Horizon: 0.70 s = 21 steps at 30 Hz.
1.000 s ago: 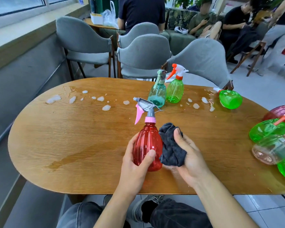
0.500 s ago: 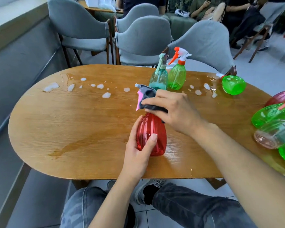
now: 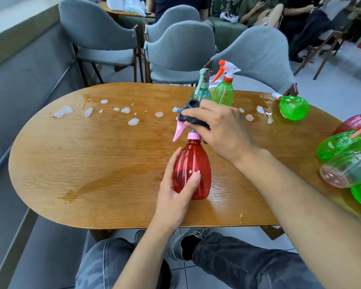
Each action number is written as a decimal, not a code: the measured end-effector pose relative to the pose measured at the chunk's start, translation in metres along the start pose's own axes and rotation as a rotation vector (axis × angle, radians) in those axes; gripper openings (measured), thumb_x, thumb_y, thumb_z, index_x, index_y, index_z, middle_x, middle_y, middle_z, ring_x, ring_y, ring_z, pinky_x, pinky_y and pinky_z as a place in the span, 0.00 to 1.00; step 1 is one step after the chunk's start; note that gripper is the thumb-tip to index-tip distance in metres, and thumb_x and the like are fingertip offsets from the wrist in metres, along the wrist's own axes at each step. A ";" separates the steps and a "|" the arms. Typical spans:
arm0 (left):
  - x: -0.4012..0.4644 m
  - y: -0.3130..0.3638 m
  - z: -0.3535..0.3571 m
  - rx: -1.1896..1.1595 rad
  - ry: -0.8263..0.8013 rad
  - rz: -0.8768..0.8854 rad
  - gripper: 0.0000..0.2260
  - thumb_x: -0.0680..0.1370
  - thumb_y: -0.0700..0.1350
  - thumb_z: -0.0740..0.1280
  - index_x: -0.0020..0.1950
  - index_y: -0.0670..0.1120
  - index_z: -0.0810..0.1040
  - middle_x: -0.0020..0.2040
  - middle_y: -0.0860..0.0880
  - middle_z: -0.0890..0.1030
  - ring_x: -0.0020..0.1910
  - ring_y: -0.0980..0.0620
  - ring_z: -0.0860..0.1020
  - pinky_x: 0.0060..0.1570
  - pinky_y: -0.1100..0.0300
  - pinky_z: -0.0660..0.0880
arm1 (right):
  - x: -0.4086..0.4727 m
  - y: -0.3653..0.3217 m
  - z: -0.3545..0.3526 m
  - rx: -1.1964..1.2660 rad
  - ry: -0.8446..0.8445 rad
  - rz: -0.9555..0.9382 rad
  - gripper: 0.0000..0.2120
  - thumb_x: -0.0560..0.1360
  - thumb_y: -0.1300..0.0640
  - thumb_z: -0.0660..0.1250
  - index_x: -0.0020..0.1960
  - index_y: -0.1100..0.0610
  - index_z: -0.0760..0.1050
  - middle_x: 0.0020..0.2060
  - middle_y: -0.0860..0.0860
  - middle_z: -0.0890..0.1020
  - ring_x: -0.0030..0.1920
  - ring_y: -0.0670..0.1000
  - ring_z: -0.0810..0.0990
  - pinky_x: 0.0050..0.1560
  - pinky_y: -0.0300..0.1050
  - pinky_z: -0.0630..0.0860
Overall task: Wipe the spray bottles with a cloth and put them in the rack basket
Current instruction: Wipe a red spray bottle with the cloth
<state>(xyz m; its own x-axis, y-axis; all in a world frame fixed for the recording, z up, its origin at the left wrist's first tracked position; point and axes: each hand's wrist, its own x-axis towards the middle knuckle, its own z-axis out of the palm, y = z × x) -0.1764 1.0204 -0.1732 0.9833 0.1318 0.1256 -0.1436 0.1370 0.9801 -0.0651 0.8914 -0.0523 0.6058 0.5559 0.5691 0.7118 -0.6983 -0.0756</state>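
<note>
Since a second ago my right hand (image 3: 223, 130) has climbed from the belly of the red spray bottle (image 3: 193, 172) at 3 o'clock to its pink trigger head at 12 o'clock, and the bottle's base has stayed put. My left hand (image 3: 175, 190) wraps the lower body from 9 o'clock, thumb across the front. My right hand arches over the top, fingers clamping the dark cloth (image 3: 193, 117) around the nozzle. The bottle stands upright near my edge of the wooden table (image 3: 92, 163).

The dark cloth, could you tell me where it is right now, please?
In the head view, the dark cloth sits mid-table, gripped by the right hand over the red bottle nozzle.
</note>
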 end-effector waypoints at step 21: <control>-0.001 0.001 -0.001 -0.054 0.016 -0.013 0.33 0.75 0.61 0.73 0.79 0.61 0.69 0.69 0.61 0.80 0.69 0.58 0.80 0.62 0.63 0.79 | -0.013 -0.001 -0.001 0.077 -0.113 -0.008 0.15 0.80 0.48 0.70 0.64 0.52 0.83 0.46 0.49 0.82 0.43 0.48 0.80 0.45 0.45 0.80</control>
<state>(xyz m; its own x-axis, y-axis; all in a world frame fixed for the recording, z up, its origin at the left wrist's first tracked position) -0.1772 1.0218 -0.1729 0.9832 0.1454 0.1100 -0.1370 0.1912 0.9719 -0.0735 0.8843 -0.0586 0.6332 0.6112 0.4748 0.7390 -0.6598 -0.1363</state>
